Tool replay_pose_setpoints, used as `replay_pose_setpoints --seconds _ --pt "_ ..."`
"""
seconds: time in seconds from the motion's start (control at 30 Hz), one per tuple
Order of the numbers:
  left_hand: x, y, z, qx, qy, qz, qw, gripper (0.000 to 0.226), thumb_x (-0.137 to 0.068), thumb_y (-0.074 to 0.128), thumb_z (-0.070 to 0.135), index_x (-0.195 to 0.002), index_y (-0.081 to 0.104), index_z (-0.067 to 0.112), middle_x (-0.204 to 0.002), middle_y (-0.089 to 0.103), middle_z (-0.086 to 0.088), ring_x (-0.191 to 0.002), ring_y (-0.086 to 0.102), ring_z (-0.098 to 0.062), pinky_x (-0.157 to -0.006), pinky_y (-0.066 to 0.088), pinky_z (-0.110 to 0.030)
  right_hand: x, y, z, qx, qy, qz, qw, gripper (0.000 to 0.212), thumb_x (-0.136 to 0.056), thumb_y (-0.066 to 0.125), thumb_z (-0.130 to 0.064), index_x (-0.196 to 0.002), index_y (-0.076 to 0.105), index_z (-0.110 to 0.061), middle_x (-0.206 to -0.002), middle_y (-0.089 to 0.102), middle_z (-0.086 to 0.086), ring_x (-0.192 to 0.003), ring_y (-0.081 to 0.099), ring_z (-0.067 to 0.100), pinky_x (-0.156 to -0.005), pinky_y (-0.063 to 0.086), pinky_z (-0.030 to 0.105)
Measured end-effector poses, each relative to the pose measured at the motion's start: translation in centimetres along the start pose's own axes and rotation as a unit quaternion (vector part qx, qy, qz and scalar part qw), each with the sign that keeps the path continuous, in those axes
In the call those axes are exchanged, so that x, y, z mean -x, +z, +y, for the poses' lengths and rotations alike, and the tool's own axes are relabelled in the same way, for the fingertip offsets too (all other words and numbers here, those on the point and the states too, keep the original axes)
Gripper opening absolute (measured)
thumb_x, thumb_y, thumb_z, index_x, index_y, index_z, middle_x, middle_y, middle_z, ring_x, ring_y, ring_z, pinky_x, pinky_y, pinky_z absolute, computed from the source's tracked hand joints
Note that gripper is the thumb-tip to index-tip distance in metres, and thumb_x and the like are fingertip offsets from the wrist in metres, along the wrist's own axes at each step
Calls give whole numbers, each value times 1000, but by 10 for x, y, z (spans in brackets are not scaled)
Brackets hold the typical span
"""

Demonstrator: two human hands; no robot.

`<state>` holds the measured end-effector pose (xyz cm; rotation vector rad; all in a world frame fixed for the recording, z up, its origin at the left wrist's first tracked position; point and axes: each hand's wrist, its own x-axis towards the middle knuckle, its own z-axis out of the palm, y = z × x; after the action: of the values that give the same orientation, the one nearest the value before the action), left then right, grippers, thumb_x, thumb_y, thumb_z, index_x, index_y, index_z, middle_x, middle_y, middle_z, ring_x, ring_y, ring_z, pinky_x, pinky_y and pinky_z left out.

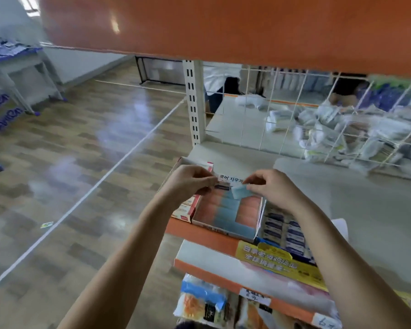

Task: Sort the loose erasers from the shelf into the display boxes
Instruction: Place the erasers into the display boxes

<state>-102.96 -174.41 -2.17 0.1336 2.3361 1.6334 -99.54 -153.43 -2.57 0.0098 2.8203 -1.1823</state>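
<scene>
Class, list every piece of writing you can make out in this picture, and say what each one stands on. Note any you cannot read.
"러버 지우개", partly hidden by the hands: raised flap of the eraser display box.
Red print on the yellow shelf sign: too blurred to read.
Handwritten price tags on the lower shelf edge: not legible.
Dark labels on the boxed erasers to the right: too small to read.
Purple lettering on the far-left banner: blurred, unreadable.
</scene>
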Motion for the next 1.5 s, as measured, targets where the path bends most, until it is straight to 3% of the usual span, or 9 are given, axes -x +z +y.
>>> replay_pose_setpoints --seconds 0.17,0.47,0.6,0.9,1.0,1.17,1.3,1.4,1.5 --pt "-22 0 -10 -39 39 -63 997 10 -81 71 12 -74 71 19 -66 69 1 -67 64 -12 -78 57 -32 14 2 -9 63 39 -10 997 13 -86 62 -18 -95 68 -25 -80 58 -15 -75 54 2 -64 41 16" --pt "-40 2 -19 -119 92 -148 978 4 -80 73 21 -76 73 23 -68 72 -2 -68 69 -18 -80 57 -40 32 11 -23 126 117 -24 985 14 -87 61 -20 -98 68 -23 -92 64 -9 -82 60 7 -72 51 25" --pt "-41 5 -16 -133 101 -180 969 7 -81 70 20 -75 73 21 -69 72 -2 -65 66 -14 -80 57 -38 37 11 -22 129 126 -33 983 13 -86 63 -23 -97 69 -23 -88 60 -15 -79 55 -1 -67 44 15" --pt "-42 11 -13 -165 110 -196 960 10 -82 70 22 -73 71 26 -70 72 2 -70 69 -16 -77 56 -36 33 19 -23 207 124 -36 970 14 -86 64 -28 -97 71 -23 -96 66 -7 -81 59 8 -67 42 17" --pt "-40 13 -13 -181 113 -193 958 9 -83 69 22 -74 72 24 -69 72 3 -70 69 -15 -76 56 -33 33 26 -21 259 117 -25 958 14 -85 64 -26 -96 72 -22 -102 59 1 -84 53 13 -81 46 26" --pt "-39 12 -12 -172 106 -191 960 10 -83 69 20 -74 71 24 -68 71 4 -66 68 -11 -75 57 -30 36 28 -25 250 97 -23 963 17 -86 63 -28 -102 69 -30 -98 41 -2 -81 45 13 -83 42 26" --pt "-42 10 -11 -149 93 -195 965 9 -82 70 19 -75 71 24 -70 72 0 -65 67 -12 -80 56 -34 34 29 -26 281 91 -35 955 18 -87 61 -31 -104 68 -29 -98 42 -1 -84 41 15 -84 42 29" --pt "-46 10 -7 -112 78 -203 970 9 -83 69 17 -80 72 24 -73 73 -2 -68 67 -13 -80 57 -33 34 23 -25 248 65 -36 966 18 -89 60 -27 -105 67 -25 -95 52 -5 -84 48 8 -72 37 17" --pt "-48 15 5 -72 79 -219 970 12 -86 66 12 -86 71 22 -79 72 -3 -69 66 -10 -68 55 -16 43 3 -26 164 62 12 984 20 -89 60 -21 -107 68 -23 -90 54 -21 -82 46 -7 -65 30 7"
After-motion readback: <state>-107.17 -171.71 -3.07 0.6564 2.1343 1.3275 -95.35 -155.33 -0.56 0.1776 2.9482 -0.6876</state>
